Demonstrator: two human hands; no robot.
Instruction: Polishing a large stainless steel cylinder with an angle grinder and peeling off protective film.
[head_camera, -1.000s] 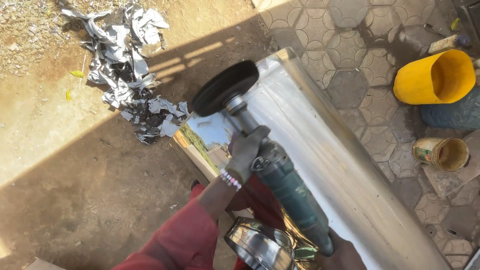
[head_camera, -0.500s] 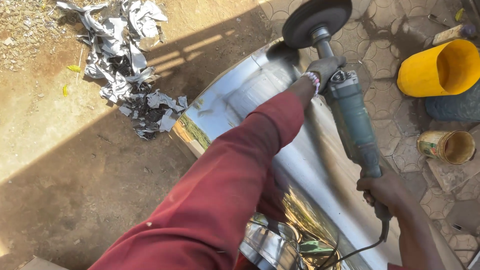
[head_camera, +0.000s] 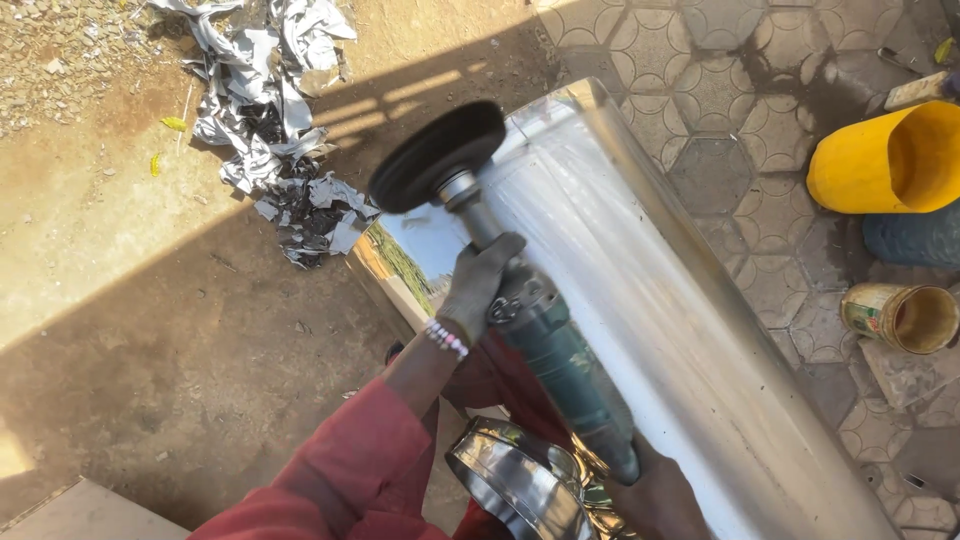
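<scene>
Left hand (head_camera: 478, 285) clamped on the front handle of an angle grinder (head_camera: 520, 310), right hand (head_camera: 655, 495) apparently gripping its rear, disc over the steel sheet (head_camera: 690, 330).

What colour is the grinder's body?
Dark green, with a black disc; seen in the head view.

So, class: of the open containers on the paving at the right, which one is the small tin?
The small tin is the one nearer the bottom, round with a pale, stained inside. The yellow bucket above it is far larger and plain bright yellow.
</scene>
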